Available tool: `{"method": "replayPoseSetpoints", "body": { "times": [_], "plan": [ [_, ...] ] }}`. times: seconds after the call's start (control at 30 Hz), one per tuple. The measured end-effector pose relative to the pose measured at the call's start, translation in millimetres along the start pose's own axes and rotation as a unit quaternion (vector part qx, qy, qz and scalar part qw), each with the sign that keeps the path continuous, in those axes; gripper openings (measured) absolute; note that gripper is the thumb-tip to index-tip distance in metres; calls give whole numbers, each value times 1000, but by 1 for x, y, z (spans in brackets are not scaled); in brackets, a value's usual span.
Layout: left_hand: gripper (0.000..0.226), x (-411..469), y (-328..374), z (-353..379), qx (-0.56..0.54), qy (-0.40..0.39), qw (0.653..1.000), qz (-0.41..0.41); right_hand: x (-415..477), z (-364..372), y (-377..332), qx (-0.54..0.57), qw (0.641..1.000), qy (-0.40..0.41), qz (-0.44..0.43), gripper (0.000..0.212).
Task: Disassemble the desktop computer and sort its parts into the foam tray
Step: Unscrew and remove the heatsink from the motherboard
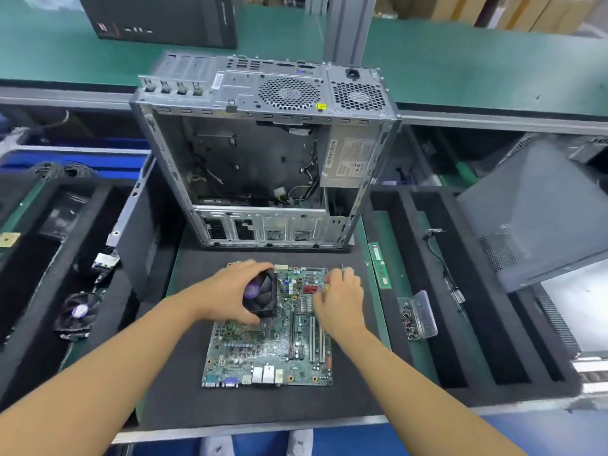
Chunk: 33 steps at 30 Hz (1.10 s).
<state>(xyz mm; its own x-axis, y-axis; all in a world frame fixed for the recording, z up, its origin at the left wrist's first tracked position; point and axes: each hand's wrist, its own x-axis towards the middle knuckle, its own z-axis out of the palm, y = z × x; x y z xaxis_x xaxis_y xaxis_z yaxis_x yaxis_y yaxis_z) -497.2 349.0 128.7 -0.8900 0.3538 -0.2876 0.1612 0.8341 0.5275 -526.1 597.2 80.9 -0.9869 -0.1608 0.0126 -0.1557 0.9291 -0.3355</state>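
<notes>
My left hand (pixel 227 291) grips the fan (pixel 261 292) tilted off the board (pixel 263 350); right hand (pixel 339 297) pinches maybe a tool, unclear.

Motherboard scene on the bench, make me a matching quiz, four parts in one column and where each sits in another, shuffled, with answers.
1. Cooler fan
2. Motherboard
3. Screw box
4. Power supply

A. Inside the open case
B. In the left hand
C. Flat on the centre foam mat
D. On the foam tray, right of the board

Pairs: 1-B, 2-C, 3-D, 4-A

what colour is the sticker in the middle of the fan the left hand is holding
Purple, on the black cooler fan gripped by the left hand; seen in the head view.
</notes>
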Motion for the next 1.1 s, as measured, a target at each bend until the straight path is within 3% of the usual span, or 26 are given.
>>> {"method": "replayPoseSetpoints", "body": {
  "times": [0.13,0.27,0.37,0.47,0.57,0.73,0.83,0.9,1.1],
  "plan": [
    [104,0,-3,-2,-65,-11,997,-33,4,-2,-21,198,977,-66,-44,16],
    [100,5,5,2,-149,6,983,-106,6,-14,-32,364,924,-114,27,8],
    [83,18,14,10,-244,55,956,-154,4,-21,-34,406,906,-89,79,7],
    [67,30,24,15,-391,61,897,-195,-3,-27,-33,401,909,-54,103,11],
    [70,39,39,14,-488,44,841,-229,-9,-31,-29,373,918,12,132,21],
    [73,56,64,9,-531,16,806,-260,-20,-40,-25,437,882,-12,175,35],
    [85,70,89,15,-433,87,842,-311,-23,-45,-23,425,890,-34,161,55],
    [79,80,107,21,-399,134,855,-303,-23,-49,-20,437,881,-57,170,62],
    [30,102,137,42,-432,61,880,-188,-25,-65,35,431,876,-20,216,91]
  ]
}}
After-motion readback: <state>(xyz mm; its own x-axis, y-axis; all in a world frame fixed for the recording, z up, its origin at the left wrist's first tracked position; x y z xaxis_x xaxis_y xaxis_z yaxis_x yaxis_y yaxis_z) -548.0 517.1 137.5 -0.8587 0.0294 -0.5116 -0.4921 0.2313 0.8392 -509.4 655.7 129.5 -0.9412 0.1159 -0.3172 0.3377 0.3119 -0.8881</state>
